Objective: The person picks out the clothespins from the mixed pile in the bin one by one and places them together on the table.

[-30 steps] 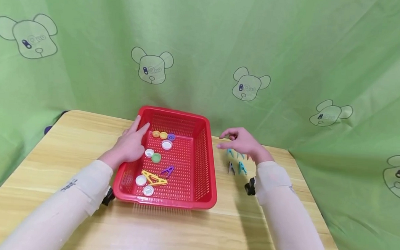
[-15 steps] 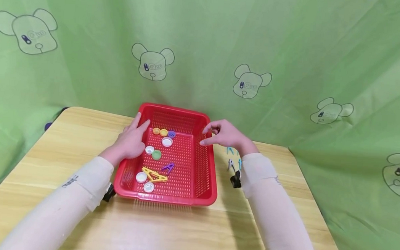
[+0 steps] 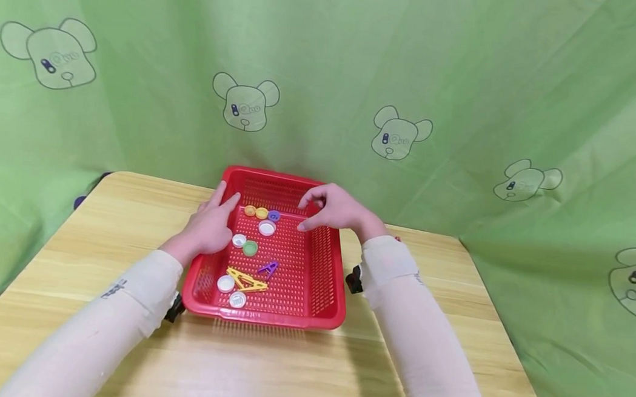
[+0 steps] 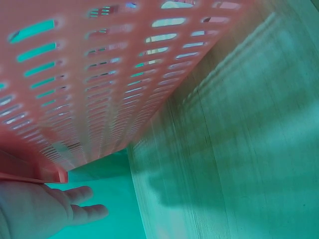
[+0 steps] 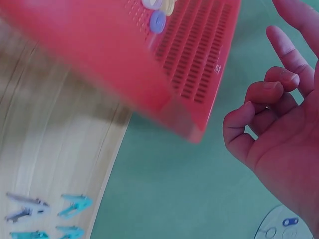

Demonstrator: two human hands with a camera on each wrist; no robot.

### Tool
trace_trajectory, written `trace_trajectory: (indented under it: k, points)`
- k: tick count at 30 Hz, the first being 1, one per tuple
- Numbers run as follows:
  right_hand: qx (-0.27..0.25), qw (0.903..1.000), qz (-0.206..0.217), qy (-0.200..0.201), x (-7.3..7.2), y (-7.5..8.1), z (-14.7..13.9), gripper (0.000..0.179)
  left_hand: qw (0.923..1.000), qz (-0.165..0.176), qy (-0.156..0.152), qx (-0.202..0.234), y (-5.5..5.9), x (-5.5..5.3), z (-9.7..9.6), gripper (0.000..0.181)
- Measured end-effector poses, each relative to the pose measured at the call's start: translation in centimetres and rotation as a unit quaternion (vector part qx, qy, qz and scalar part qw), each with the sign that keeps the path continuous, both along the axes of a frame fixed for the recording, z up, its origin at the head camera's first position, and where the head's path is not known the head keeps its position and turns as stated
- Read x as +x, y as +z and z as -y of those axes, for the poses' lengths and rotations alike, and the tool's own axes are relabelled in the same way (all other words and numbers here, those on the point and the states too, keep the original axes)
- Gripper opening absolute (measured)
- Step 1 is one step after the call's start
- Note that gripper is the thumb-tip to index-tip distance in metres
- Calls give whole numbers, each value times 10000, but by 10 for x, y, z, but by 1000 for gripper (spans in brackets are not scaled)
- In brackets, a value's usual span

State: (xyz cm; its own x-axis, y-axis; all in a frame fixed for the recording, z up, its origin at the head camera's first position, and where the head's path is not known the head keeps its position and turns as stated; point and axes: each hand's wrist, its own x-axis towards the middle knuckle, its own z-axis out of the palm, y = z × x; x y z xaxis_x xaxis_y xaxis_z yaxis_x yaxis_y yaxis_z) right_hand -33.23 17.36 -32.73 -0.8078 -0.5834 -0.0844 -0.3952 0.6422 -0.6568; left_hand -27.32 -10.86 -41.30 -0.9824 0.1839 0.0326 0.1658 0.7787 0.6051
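A red perforated basket (image 3: 258, 317) stands on the table with my left hand (image 3: 207, 228) at its left rim. In the left wrist view, two of that hand's fingers (image 4: 89, 213) extend straight beside the basket's outer wall. My right hand (image 3: 336, 209) hovers over the basket's right side, thumb and index finger apart, nothing visible between them. The right wrist view shows some of its fingers curled and others extended. Inside the basket lie yellow clothespins (image 3: 251, 284), a purple clothespin (image 3: 268, 270), a green bottle cap (image 3: 250, 248), a purple cap (image 3: 274, 216) and several white, yellow and orange caps.
The wooden table (image 3: 448, 303) extends to both sides of the basket. Several clothespins lie on it to the right, among them a grey clothespin (image 5: 27, 206) and a teal clothespin (image 5: 75, 205). A green curtain (image 3: 326, 59) hangs behind.
My right hand has moved left, from beside the basket to over its right side. The left hand stays at the rim, and the basket's contents look the same.
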Motion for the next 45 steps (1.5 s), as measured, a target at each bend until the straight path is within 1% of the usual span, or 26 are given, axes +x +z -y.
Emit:
trace_trajectory:
  k: [7,10,14,19,23,29,32,37,42,45]
  points:
    - [72,9999,-9,108,-1,-4,25,29,10000,-37,-7,-21,0,-1,2,83]
    - [146,9999,40,35,0,-7,33,29,10000,-39,-6,-15,0,-1,1,82]
    - [253,9995,168,-64,3,-15,41,30,10000,-35,2,-9,0,0,1,83]
    - [443,9983,343,-156,4,-32,45,30,10000,-20,12,21,-2,0,0,83]
    - [502,9975,463,-208,3,-46,48,34,10000,-45,20,19,-3,0,0,82]
    - [526,9961,702,-80,0,-63,53,40,9999,-5,38,108,-3,-1,1,83]
    - [574,9946,860,-63,-1,-68,54,44,9998,-17,41,170,-2,-2,1,83]
    - [689,9922,1021,-196,1,-71,56,50,9997,-67,61,210,-1,-3,2,84]
    - [974,9901,1002,-137,2,-80,55,49,9998,-62,36,180,-4,-3,2,84]
    - [1018,9899,983,-82,2,-84,55,48,9998,-60,30,172,-5,-3,2,83]
